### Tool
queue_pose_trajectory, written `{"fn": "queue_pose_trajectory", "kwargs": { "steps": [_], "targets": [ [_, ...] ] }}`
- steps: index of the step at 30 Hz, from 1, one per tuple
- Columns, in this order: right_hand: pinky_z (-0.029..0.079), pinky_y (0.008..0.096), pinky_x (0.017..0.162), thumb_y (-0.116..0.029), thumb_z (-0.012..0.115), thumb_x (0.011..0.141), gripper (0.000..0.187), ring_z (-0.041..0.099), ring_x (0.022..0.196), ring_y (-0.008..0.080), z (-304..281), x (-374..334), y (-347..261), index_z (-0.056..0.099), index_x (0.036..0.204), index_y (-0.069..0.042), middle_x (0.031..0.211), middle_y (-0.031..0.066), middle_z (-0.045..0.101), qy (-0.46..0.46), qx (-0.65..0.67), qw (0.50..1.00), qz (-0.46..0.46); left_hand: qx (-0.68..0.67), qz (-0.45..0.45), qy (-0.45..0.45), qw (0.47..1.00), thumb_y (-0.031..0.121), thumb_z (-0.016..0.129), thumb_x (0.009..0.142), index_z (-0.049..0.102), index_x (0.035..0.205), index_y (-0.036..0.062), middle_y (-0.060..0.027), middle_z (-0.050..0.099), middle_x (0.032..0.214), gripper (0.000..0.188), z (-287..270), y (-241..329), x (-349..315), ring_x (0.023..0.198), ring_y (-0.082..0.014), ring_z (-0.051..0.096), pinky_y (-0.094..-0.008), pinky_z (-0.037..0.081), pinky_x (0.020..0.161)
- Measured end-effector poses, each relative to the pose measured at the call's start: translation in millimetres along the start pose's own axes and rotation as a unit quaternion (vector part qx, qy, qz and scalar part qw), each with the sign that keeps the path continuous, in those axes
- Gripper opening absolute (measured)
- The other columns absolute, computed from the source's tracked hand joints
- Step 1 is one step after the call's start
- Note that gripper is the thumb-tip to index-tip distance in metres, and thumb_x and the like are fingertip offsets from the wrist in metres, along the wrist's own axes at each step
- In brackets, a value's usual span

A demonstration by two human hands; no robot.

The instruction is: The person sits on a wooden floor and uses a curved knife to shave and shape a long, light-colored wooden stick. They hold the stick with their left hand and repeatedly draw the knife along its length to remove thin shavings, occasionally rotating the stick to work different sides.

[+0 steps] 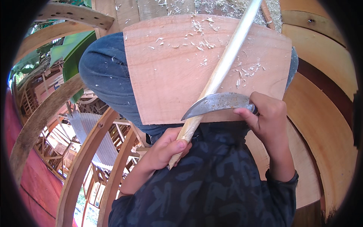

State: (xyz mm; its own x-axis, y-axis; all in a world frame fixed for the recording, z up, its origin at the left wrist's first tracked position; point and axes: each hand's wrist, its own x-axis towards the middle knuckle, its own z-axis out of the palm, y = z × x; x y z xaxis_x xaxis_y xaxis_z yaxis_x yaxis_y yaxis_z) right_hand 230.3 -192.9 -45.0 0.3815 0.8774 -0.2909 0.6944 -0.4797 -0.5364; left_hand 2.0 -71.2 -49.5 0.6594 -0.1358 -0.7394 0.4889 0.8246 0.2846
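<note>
My left hand (169, 148) is closed round the near end of a long pale wooden stick (223, 64), which slants up to the far right over my lap. In my right hand (267, 113) is a knife (217, 104) with a broad, curved, rust-spotted blade; the fingers hide most of its dark handle. The blade lies across the stick, a little beyond my left hand, its tip pointing left. Beneath both, a wide reddish wooden board (170, 75) rests across my thighs, with curled wood shavings (204, 44) scattered over it.
Curved wooden ribs (85, 166) rise at the left, with a corrugated sheet (94, 138) beyond them. Bent planks (321, 140) form a wall close on my right. More shavings lie on planks (147, 9) at the far side.
</note>
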Motion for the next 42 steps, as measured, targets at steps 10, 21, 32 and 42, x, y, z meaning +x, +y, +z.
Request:
{"fn": "queue_pose_trajectory", "kwargs": {
  "steps": [10,21,32,42],
  "targets": [
    [0.038,0.0351,0.043,-0.041,0.070,0.079,0.046,0.052,0.045,0.0302,-15.6,2.8,33.4,0.053,0.062,-0.001,0.051,0.0139,0.050,0.058,0.007,0.988,0.141,0.092,0.007,0.062,0.994,0.061,0.063,0.075,0.048,0.079,0.0031,0.0013,0.046,0.059,0.060,0.9,5.0,-7.3,0.050,-0.0058,0.042,-0.0189,0.032,0.047],
    [0.038,0.0359,0.042,-0.046,0.072,0.074,0.049,0.051,0.044,0.0284,-6.3,-13.4,-1.2,0.049,0.058,-0.006,0.051,0.0101,0.049,-0.018,-0.035,0.999,0.020,0.253,0.084,0.142,0.953,0.024,0.071,0.079,0.053,0.119,-0.0065,-0.0132,0.066,0.099,0.054,12.7,10.5,-9.0,0.091,-0.0144,0.061,-0.0289,0.046,0.083],
    [0.034,0.0336,0.043,-0.039,0.068,0.083,0.047,0.041,0.042,0.0254,-23.4,-12.2,53.8,0.050,0.062,0.000,0.050,0.0136,0.043,0.120,-0.030,0.976,0.178,0.259,0.059,0.134,0.955,0.023,0.072,0.079,0.054,0.120,-0.0045,-0.0132,0.066,0.101,0.052,4.5,8.2,-16.6,0.093,-0.0140,0.061,-0.0286,0.046,0.084],
    [0.039,0.0353,0.043,-0.045,0.073,0.073,0.048,0.052,0.046,0.0282,5.9,-23.4,2.8,0.051,0.060,-0.005,0.052,0.0105,0.049,-0.003,0.005,0.999,0.039,0.299,0.074,0.163,0.937,0.027,0.073,0.078,0.055,0.115,-0.0048,-0.0141,0.067,0.096,0.052,15.4,13.9,-12.1,0.089,-0.0154,0.063,-0.0289,0.047,0.080]
  ]
}}
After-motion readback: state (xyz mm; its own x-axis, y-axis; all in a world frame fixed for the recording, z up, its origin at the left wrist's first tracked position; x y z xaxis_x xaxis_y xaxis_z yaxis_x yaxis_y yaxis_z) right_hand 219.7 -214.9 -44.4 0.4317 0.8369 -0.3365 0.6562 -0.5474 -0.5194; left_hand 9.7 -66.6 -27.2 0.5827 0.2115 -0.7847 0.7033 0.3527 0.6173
